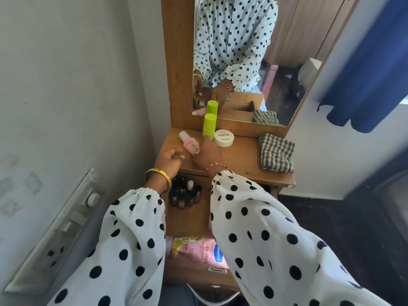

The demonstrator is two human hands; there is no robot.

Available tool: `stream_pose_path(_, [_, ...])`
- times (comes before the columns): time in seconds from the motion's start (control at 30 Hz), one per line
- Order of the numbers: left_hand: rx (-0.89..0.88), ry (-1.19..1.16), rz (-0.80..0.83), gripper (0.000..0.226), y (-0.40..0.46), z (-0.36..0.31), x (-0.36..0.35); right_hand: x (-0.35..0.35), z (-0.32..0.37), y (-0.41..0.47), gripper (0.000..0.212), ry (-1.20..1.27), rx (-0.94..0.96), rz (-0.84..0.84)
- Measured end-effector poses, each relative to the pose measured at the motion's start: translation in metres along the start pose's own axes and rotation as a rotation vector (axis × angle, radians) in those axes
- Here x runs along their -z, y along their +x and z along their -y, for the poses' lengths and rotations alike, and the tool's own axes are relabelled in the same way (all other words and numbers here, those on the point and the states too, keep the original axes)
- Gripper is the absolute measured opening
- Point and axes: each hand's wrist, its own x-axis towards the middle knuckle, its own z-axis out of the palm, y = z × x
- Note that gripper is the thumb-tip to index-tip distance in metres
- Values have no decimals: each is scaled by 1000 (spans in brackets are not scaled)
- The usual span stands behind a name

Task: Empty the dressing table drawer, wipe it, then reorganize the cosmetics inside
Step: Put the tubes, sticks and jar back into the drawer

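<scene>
The dressing table's drawer [189,219] stands pulled out under the wooden top. Several small dark nail polish bottles [184,194] stand at its back, and a pink Vaseline lotion bottle [198,252] lies at its front. On the top are a pink bottle with a white cap [188,143], lying tilted, a green bottle [209,125] and a white round jar [224,138]. My left hand [171,159] hovers just left of the pink bottle, fingers loosely curled and holding nothing. My right hand [207,154] rests on the top between the pink and green bottles, fingers stretched toward the green bottle's foot.
A folded green-checked cloth [277,153] lies on the right of the table top [240,160]. The mirror [254,62] rises behind the bottles. A switch panel [66,228] is on the left wall and a blue curtain [371,74] hangs at the right. A stool frame [212,294] shows below the drawer.
</scene>
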Motion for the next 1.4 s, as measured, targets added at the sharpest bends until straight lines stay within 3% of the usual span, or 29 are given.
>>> stream_pose_path(0.17, [69, -322, 100, 46, -9, -11, -6, 18, -4, -37, 38, 416, -67, 38])
stream_pose_path(0.27, [43, -499, 48, 31, -20, -16, -9, 32, -15, -70, 36, 565, -89, 218])
stream_pose_path(0.37, [-3, -505, -13, 19, -33, -13, -11, 52, -36, -94, 36, 525, -44, 309])
stream_pose_path(0.53, [29, -447, 155, 11, -69, 6, -32, 79, -71, -112, 26, 282, 2, 410])
stream_pose_path(0.67, [88, -433, 185, 8, -87, 21, -56, 80, -90, -120, 24, 191, -1, 421])
stream_pose_path(0.8, [135, -221, 250, 10, -92, 38, -64, 81, -106, -125, 27, -26, 13, 514])
stream_pose_path(1.0, [93, 339, 618, 7, -106, 59, -64, 71, -122, -143, 36, -344, 102, 716])
stream_pose_path(1.07, [54, 476, 690, 18, -111, 64, -71, 63, -129, -149, 41, -446, 97, 752])
stream_pose_path(1.2, [115, 556, 774, 27, -120, 70, -86, 51, -138, -161, 43, -587, 73, 799])
stream_pose_path(1.4, [31, 723, 797, 23, -121, 72, -99, 41, -146, -162, 34, -717, 59, 823])
